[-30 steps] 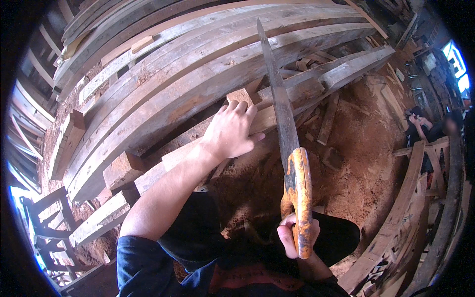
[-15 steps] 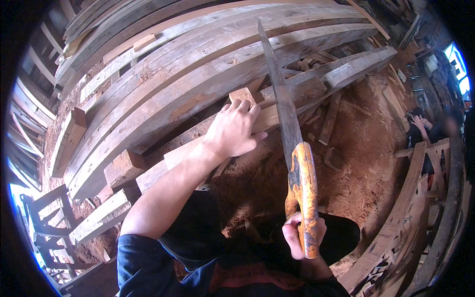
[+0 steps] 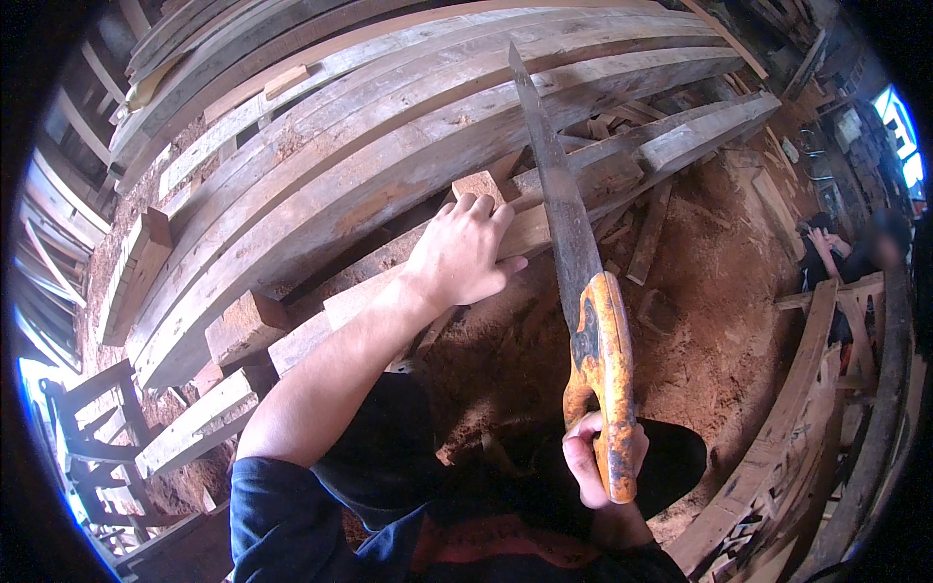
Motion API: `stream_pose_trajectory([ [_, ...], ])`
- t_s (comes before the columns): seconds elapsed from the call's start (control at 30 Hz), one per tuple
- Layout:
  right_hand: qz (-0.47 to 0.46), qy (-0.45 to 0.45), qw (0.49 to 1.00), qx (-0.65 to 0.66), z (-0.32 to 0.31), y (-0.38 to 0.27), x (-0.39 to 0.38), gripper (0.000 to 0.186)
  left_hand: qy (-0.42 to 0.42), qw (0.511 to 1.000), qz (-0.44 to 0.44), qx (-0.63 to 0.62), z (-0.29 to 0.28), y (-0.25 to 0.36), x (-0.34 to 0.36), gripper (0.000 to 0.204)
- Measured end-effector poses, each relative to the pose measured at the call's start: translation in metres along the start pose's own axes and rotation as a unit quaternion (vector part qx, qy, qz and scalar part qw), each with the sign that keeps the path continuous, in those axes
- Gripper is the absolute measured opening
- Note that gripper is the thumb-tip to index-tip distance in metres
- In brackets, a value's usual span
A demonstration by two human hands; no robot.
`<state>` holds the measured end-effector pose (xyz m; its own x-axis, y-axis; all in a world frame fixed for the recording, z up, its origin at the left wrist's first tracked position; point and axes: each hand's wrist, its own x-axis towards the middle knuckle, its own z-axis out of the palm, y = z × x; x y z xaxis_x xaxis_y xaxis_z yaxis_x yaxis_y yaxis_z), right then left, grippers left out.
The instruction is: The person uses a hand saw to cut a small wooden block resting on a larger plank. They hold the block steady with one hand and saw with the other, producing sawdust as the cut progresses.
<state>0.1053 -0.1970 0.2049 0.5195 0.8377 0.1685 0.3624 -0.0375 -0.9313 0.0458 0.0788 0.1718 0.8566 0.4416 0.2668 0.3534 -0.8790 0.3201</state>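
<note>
My right hand (image 3: 595, 461) is closed round the yellow, paint-worn handle of a handsaw (image 3: 569, 219). Its long dark blade points away from me and lies across a squared wooden beam (image 3: 528, 231), just right of my left hand. With the fingers curled over that beam's top and the thumb on its near side, my left hand (image 3: 461, 249) holds it down. A small wood block (image 3: 478, 185) sits right beyond my left fingertips. Where the teeth meet the wood is too hard to make out.
Long heavy timbers (image 3: 389, 146) lie side by side beyond the beam. Reddish sawdust (image 3: 709, 291) and scraps cover the ground. Curved planks (image 3: 777, 447) are stacked at the right, near another person (image 3: 855, 253). A dark wooden frame (image 3: 102, 437) stands at the left.
The saw's handle and my right hand have shifted slightly right and away from me, and the blade has turned a little, showing more of its face. My left hand stays put.
</note>
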Motion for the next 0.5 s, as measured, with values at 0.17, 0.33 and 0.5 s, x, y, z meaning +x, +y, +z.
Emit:
stream_pose_trajectory([
  [0.17,0.005,-0.013,1.000,-0.006,0.0028,-0.0023,0.0005,0.017,0.010,1.000,0.002,0.002,0.0019,-0.0008,-0.0005,0.055],
  [0.33,-0.013,-0.015,1.000,0.000,0.0039,0.0023,-0.0008,0.018,-0.005,1.000,-0.002,-0.001,-0.0005,0.0002,0.0007,0.055],
  [0.5,-0.023,-0.020,0.999,-0.012,0.0051,0.0053,-0.0013,0.018,0.006,1.000,0.002,-0.002,0.0015,-0.0010,-0.0002,0.055],
])
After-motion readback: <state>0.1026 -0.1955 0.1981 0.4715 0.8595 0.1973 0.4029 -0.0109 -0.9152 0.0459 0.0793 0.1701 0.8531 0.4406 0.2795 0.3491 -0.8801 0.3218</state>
